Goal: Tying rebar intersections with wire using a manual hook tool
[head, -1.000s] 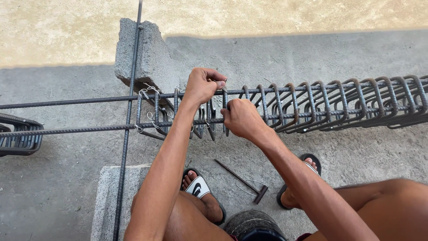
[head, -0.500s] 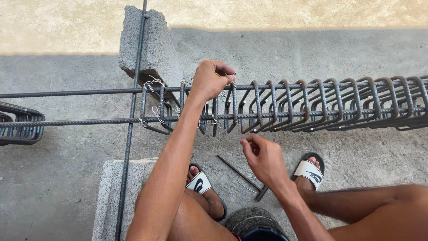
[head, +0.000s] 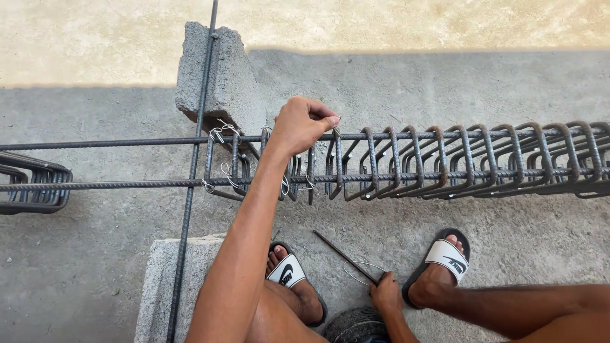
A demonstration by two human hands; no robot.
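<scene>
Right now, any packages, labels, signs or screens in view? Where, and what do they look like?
No packages, signs or screens.
Logo mark on left sandal: low centre, beside the left forearm; black shape on a white strap, black sole.
Logo mark on right sandal: lower right, on the foot; black shape on a white strap, black sole.

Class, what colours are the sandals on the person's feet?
Black sandals with white straps, clearest in the head view.
</scene>
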